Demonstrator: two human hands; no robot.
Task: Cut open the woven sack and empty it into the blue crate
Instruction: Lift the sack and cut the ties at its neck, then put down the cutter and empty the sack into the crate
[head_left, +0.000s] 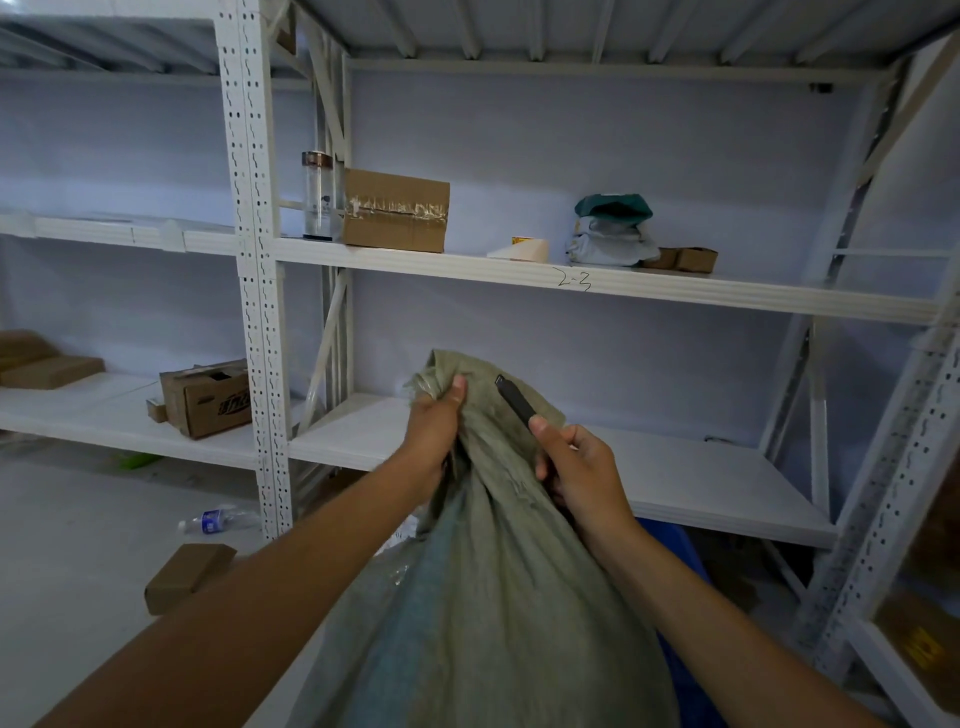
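Head view: woven sack upright at 6 o'clock, neck bunched and looks uncut, left hand clamped on it, right hand gripping black cutter at the neck, blue crate behind at 4 o'clock; cut and dump both pending.

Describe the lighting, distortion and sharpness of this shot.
Head view: dim, flat, bluish light with no glare or hard shadows. Wide-angle bending bows the shelf uprights outward near the edges. The left hand gripping the woven sack and the right hand with the black cutter are fairly sharp; the blue crate is dark and mostly hidden.
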